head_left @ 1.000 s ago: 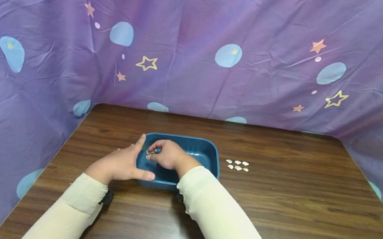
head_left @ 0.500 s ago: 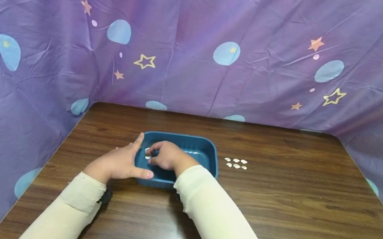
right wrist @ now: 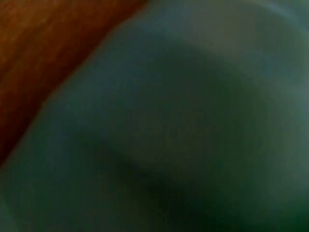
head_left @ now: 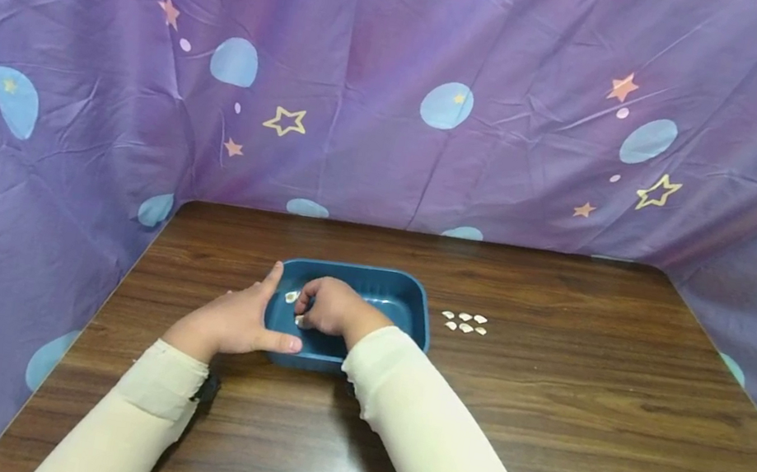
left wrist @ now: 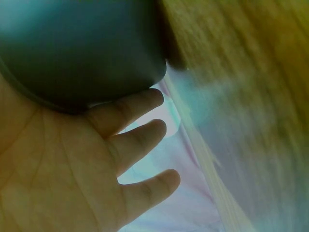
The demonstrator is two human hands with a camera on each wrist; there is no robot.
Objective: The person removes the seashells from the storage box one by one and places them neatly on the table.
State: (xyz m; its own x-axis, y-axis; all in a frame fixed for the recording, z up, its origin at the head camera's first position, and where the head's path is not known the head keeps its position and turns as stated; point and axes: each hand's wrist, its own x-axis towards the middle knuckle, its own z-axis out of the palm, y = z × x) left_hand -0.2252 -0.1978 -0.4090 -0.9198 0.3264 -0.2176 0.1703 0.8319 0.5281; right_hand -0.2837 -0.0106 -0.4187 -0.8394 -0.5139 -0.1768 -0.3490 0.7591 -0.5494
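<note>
From the head view I see the right hand (head_left: 332, 308) down inside the blue bin (head_left: 372, 277), fingers pinching a white piece (head_left: 300, 321), while the left hand (head_left: 230, 324) spreads loosely around its left end; six similar pieces (head_left: 466, 328) lie just right of the bin, with bare table (head_left: 547, 398) beyond. The left wrist shows straight fingers beside the bin, the table's edge past it. The right wrist is too blurred to read.

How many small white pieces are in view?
8: six pieces on the table right of the blue tray, in two rows of three; a seventh inside its left end; an eighth at the fingers of the right hand, which may hide more.
</note>
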